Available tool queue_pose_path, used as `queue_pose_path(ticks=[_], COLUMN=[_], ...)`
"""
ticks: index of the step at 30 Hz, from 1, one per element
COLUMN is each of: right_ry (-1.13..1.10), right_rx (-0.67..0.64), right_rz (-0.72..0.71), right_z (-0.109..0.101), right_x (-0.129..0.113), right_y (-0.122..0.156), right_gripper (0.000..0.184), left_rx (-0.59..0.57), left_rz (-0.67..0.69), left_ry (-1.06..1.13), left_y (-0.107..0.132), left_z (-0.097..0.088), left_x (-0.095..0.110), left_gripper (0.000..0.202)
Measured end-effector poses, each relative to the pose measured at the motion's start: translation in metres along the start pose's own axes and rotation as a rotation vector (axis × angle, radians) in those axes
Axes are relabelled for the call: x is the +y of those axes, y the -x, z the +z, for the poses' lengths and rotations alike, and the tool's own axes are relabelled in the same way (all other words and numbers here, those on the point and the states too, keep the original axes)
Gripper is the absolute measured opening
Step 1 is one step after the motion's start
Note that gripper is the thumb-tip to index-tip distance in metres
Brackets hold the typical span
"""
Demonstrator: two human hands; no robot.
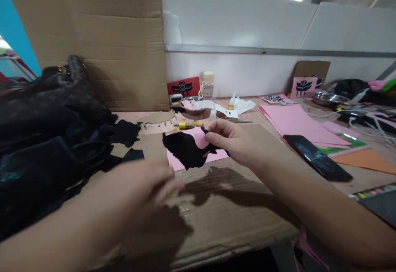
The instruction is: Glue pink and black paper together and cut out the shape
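Between thumb and fingers, my right hand (224, 138) pinches the edge of a black cut-out shape (185, 150) that looks like thin paper or fabric. It is held up above a pink sheet (175, 162), which lies on the cardboard (235, 206). My left hand (154, 181) is smeared by motion, lower and to the left of the cut-out, apart from it. Whether its fingers hold anything cannot be made out. Behind the cut-out lies a yellow pen (188, 125).
Black scraps (125, 132) and a dark handbag (58, 94) fill the left side. Small bottles and a metal bowl (194, 105) stand at the back. Pink sheets (303, 123) and a black phone (317, 156) lie to the right. A cardboard panel (123, 49) stands at the back left.
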State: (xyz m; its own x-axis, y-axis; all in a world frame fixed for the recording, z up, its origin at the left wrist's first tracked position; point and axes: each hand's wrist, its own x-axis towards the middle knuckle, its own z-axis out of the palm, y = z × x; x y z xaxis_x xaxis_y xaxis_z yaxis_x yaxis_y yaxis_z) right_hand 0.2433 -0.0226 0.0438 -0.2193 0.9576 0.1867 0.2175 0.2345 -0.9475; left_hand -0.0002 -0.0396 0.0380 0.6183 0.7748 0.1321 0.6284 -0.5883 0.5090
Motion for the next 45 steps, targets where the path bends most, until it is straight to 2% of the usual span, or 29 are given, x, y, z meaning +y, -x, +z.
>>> queue_pose_path(ticks=[2, 3, 5, 6, 8, 10, 13, 18, 23, 25, 30, 37, 45], right_ry=[-0.037, -0.08, -0.144, -0.155, -0.127, -0.041, 0.104, 0.119, 0.069, 0.023, -0.12, 0.052, 0.01], right_rx=[0.025, 0.037, 0.047, 0.039, -0.005, -0.046, -0.077, -0.088, -0.055, -0.053, -0.065, 0.016, 0.072], right_rz=[-0.018, -0.044, -0.086, -0.105, -0.167, -0.231, -0.234, -0.14, -0.098, -0.07, -0.059, -0.063, -0.06], right_z=[0.003, 0.004, 0.006, 0.007, 0.009, 0.013, 0.02, 0.025, 0.025, 0.027, 0.035, 0.035, 0.032], right_x=[0.002, 0.006, 0.017, 0.023, 0.033, 0.039, 0.042, 0.042, 0.044, 0.045, 0.045, 0.043, 0.052], right_y=[0.001, 0.0, -0.004, -0.006, -0.008, -0.007, -0.003, 0.002, 0.002, 0.002, 0.002, 0.004, 0.002], right_gripper=[0.012, 0.013, 0.014, 0.013, 0.011, 0.009, 0.01, 0.012, 0.032, 0.032, 0.028, 0.021, 0.039], left_rx=[0.036, 0.014, -0.076, -0.094, -0.028, 0.048, 0.142, 0.191, 0.258, 0.27, 0.223, 0.216, 0.192], left_rz=[-0.061, -0.073, -0.016, 0.012, 0.045, -0.001, -0.106, -0.098, -0.083, -0.061, -0.03, -0.013, -0.051], left_ry=[-0.016, 0.023, 0.2, 0.302, 0.532, 0.833, 1.008, 0.896, 0.635, 0.594, 0.61, 0.565, 0.609], left_y=[-0.02, -0.028, -0.041, -0.045, -0.051, -0.053, -0.051, -0.047, -0.04, -0.037, -0.035, -0.035, -0.036], left_z=[-0.02, -0.026, -0.029, -0.025, -0.011, 0.005, 0.018, 0.014, 0.016, 0.019, 0.021, 0.023, 0.025], left_x=[-0.006, -0.009, -0.017, -0.021, -0.029, -0.037, -0.043, -0.04, -0.033, -0.03, -0.024, -0.025, -0.025], left_gripper=[0.03, 0.031, 0.049, 0.052, 0.048, 0.044, 0.029, 0.024, 0.028, 0.027, 0.027, 0.031, 0.032])
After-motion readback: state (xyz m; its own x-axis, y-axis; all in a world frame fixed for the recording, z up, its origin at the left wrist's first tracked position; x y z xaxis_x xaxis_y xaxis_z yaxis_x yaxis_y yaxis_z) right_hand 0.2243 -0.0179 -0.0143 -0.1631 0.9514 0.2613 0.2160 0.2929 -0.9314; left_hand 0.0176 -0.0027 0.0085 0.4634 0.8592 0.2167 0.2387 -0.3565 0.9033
